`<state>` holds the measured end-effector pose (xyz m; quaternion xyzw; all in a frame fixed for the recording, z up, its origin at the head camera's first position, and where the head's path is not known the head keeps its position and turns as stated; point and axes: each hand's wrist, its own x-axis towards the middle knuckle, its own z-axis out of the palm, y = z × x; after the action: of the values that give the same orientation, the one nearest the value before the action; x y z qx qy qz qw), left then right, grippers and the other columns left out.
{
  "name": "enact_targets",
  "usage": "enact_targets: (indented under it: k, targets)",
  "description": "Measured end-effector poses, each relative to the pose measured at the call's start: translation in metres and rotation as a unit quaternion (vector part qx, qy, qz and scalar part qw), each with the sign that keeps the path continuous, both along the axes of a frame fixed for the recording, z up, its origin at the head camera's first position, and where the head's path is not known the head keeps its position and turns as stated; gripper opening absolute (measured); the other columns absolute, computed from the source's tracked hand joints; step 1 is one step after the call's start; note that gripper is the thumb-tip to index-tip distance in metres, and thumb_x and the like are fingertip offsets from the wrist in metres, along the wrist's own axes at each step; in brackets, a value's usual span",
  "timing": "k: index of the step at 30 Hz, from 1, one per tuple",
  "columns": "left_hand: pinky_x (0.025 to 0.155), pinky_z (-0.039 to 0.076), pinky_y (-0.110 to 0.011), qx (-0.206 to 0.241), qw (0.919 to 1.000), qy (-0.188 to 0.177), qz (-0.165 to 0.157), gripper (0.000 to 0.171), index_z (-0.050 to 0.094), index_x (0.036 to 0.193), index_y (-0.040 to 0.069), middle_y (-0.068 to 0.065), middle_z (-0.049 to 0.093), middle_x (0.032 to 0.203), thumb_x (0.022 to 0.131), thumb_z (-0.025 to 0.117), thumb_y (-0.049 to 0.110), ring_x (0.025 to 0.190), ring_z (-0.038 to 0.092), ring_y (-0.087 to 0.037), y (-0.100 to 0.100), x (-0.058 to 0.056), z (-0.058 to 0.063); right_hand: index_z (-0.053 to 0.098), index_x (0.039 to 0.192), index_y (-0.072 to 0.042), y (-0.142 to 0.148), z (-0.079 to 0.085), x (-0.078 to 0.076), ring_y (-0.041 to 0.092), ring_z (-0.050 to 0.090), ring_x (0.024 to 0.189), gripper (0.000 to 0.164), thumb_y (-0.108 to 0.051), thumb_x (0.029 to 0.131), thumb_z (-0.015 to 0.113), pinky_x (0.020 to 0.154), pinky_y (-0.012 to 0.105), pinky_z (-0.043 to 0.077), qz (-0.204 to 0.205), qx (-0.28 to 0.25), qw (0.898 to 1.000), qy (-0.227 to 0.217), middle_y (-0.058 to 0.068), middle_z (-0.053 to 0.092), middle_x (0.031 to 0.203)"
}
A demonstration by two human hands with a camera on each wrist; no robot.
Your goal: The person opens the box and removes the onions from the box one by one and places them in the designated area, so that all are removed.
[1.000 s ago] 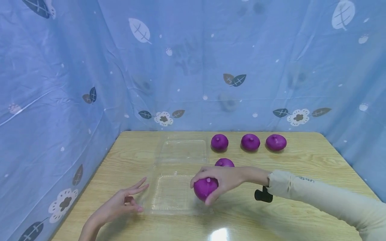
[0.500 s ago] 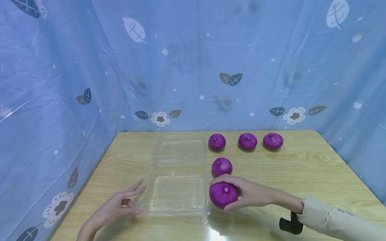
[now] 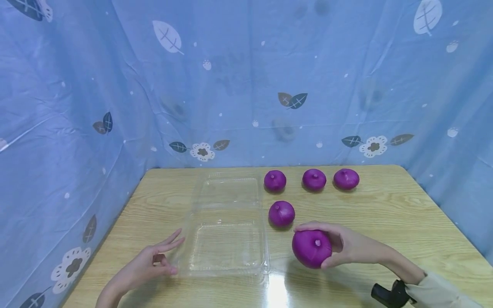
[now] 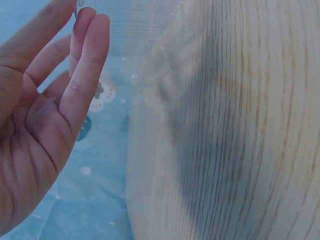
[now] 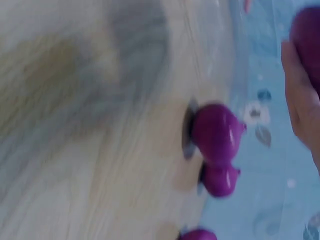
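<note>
My right hand (image 3: 352, 246) grips a purple onion (image 3: 311, 249) above the table, right of a clear plastic clamshell box (image 3: 227, 250). That hand and its onion (image 5: 310, 45) show partly at the edge of the right wrist view. The box lies open with its lid (image 3: 231, 190) folded back. My left hand (image 3: 144, 265) is at the box's front left edge. In the left wrist view its fingertips pinch a bit of clear plastic (image 4: 78, 8). Another onion (image 3: 281, 213) sits right of the box.
Along the back of the wooden table (image 3: 385, 214) stand three more onions: a left one (image 3: 275, 181), a middle one (image 3: 313, 179) and a right one (image 3: 346, 179). A blue patterned curtain (image 3: 239, 85) borders the table behind and at both sides.
My right hand has carried the onion rightward, from over the box's right edge to beyond it. The left hand keeps its place at the box. The head view has shifted slightly.
</note>
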<state>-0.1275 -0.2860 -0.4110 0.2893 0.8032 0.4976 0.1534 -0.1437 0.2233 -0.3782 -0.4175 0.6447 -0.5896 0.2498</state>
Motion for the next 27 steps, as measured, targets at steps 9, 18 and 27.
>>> enact_targets:
  k: [9,18,27]
  targets:
    - [0.068,0.053,-0.027,0.009,0.9997,0.017,-0.013,0.067,0.033,0.145,-0.004,0.03,0.015,0.152,0.088,0.066,0.006,0.069,0.064,-0.017,-0.002,0.001,-0.004,0.038,0.141,0.006,0.026,-0.016,0.001,0.026,0.048,0.127,0.07,0.008,0.08,0.072,0.099,0.035,0.044,0.002,-0.021,1.0,-0.013,0.022,0.045,0.142]
    - [0.065,0.052,-0.026,-0.002,0.9999,0.016,0.001,0.066,0.036,0.142,-0.008,0.027,0.017,0.151,0.087,0.068,0.009,0.068,0.063,-0.012,-0.001,-0.001,-0.004,0.038,0.143,0.002,0.048,-0.048,-0.029,0.015,0.047,0.128,0.071,0.004,0.081,0.071,0.1,0.028,0.042,-0.06,0.018,0.998,-0.02,0.008,0.046,0.145]
    - [0.067,0.054,-0.028,0.013,0.9998,0.012,-0.009,0.066,0.033,0.142,-0.01,0.021,0.014,0.155,0.088,0.067,0.007,0.071,0.066,-0.021,-0.002,-0.001,-0.003,0.038,0.143,0.002,0.056,-0.067,-0.068,0.0,0.037,0.132,0.069,0.006,0.082,0.069,0.101,0.018,0.034,-0.12,0.036,0.992,0.025,-0.005,0.048,0.143]
